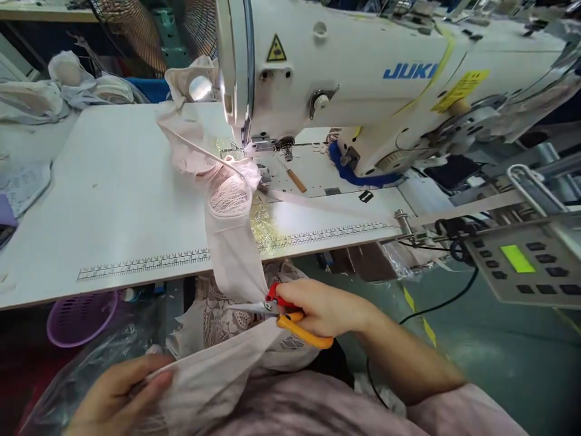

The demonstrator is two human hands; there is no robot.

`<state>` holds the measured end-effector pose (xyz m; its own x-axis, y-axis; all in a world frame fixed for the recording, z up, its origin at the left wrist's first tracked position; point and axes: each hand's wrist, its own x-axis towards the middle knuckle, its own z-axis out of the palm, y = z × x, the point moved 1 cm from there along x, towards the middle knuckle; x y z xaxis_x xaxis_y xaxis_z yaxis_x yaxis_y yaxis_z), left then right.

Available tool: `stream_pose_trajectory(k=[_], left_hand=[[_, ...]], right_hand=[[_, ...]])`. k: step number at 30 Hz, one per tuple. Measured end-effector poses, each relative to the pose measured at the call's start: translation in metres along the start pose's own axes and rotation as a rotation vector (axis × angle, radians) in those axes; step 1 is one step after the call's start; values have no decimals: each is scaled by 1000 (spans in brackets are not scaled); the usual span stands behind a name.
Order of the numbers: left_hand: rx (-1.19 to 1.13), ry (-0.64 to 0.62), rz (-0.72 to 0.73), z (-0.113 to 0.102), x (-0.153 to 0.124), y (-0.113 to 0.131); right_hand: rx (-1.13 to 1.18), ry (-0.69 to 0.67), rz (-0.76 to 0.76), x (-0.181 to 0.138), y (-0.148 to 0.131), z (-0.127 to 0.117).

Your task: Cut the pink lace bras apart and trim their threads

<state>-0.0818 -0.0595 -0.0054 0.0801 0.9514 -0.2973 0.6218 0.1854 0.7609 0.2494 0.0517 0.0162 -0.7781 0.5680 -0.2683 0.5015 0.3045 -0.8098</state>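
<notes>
My right hand (318, 306) is closed around scissors (297, 327) with one red and one orange handle. Their metal blades point left, between the pale fabric hanging off the table edge and the piece stretched below. In my left hand (122, 390) I pinch the end of that pale fabric piece (218, 363), held taut over my lap. A pale pink bra (231, 194) with a lace cup lies under the needle area of the sewing machine (290, 66), its band draping over the table's front edge. Lace fabric (227, 318) rests on my lap behind the blades.
On the white table (131, 181) are a printed ruler, a wooden-handled tool (295, 180) and a small black blade (365, 196). A control panel (521, 260) juts in at the right. A purple basket (82, 318) sits below left, and a fan (170, 36) stands behind.
</notes>
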Motion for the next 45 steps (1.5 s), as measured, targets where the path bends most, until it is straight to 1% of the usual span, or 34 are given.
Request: stream_pose_trajectory(k=[3,4,6,8,9,11,13,16,20,22,24,27,32,38,40,45], left_hand=[[159,-143,79,-1,16,-16],[239,-148,120,1,22,-18],[377,-86,199,7,32,-15],[395,-27,289,19,39,0],[347,-30,335,26,41,10],[166,-72,388,43,43,36],[-42,-31,337,58,45,58],[-306,-18,159,74,47,77],[-601,-69,-106,77,50,81],[-670,-70,-187,75,52,82],[-673,-56,-235,72,52,84],[-642,-34,-240,69,52,88],[-597,27,-243,68,51,88],[-573,131,-165,71,50,89],[-597,134,-159,72,52,84],[-650,45,-145,71,59,62]], right_hand=[[-22,21,-33,8,7,1],[-27,17,-45,10,7,1],[-34,4,-61,14,5,1],[-37,-19,-74,18,0,0],[-38,-29,-82,20,-3,0],[-37,-50,-101,23,-7,-2],[-21,-76,-112,27,-10,-5],[8,-109,-106,30,-13,-11],[-55,-131,-89,31,-15,-21],[-109,-160,-117,32,-15,-25],[-163,-181,-160,34,-16,-27],[-227,-181,-168,37,-18,-30],[-258,-183,-174,41,-25,-34],[-308,-145,-196,43,-29,-36],[-295,-140,-207,43,-30,-36],[-284,-159,-207,43,-31,-35]])
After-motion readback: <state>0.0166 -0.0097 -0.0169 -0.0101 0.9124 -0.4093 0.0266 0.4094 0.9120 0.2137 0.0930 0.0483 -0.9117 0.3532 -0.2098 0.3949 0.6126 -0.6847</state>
